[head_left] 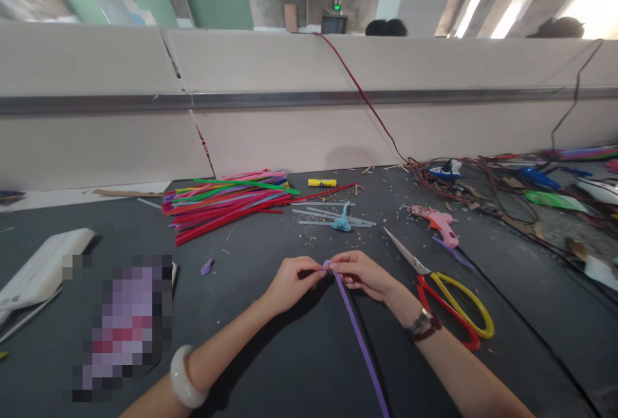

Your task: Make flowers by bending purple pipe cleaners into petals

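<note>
A long purple pipe cleaner (361,339) runs from my fingertips down toward the bottom edge of the view. Its upper end bends into a small loop. My left hand (295,283) pinches the left side of that loop between thumb and index finger. On the other side, my right hand (363,273) is closed on the pipe cleaner just right of the loop. Both hands are above the dark table, fingertips nearly touching. To the left lies a small purple twisted piece (207,267), and beyond my hands a light blue twisted figure (342,219) rests on clear glue sticks (316,214).
Scissors (425,270) with red and yellow handles lie beside my right forearm. Behind them is a pink glue gun (437,221) with a black cord. A bundle of coloured pipe cleaners (226,205) and a yellow tube (322,183) lie farther back. A white power bank-like block (46,266) is at left.
</note>
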`<state>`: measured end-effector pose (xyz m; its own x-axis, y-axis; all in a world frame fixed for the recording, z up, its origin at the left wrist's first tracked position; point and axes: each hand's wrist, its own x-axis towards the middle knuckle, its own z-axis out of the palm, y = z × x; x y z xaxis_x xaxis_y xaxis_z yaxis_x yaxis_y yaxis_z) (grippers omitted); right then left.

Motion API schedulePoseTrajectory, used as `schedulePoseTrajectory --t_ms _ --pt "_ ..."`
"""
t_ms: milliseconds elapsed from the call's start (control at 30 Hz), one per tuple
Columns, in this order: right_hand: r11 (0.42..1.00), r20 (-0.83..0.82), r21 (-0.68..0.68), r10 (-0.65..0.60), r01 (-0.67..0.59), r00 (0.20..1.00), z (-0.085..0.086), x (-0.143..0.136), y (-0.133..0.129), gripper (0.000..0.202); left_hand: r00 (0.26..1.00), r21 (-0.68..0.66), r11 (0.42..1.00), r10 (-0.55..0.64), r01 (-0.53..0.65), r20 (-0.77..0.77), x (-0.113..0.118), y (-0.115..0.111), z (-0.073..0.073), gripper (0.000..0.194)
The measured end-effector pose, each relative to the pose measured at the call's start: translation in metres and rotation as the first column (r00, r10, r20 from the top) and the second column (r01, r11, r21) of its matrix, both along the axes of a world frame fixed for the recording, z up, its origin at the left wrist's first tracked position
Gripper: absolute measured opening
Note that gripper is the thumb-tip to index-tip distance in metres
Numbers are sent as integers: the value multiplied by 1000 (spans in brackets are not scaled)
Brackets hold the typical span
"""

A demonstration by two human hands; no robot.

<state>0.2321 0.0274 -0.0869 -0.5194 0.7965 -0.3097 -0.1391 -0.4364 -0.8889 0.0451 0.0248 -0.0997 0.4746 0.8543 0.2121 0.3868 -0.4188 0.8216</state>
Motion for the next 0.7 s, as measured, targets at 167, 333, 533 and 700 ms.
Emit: schedulePoseTrajectory --t_ms 167,333,533,700 --pt "998 -49 34 -49 51 998 0 3 1 21 962 -452 881 -8 136 274 1 0 1 29" --pt "998 -88 27 -59 61 994 -3 4 2 21 906 -612 775 137 154 400 0 1 3 26" --pt "999 -126 8 -39 40 991 -3 2 1 20 826 -698 681 251 220 505 0 1 5 20" --pt "999 -202 -30 -44 38 978 -7 -1 -3 17 832 -722 631 212 283 512 0 -1 9 18"
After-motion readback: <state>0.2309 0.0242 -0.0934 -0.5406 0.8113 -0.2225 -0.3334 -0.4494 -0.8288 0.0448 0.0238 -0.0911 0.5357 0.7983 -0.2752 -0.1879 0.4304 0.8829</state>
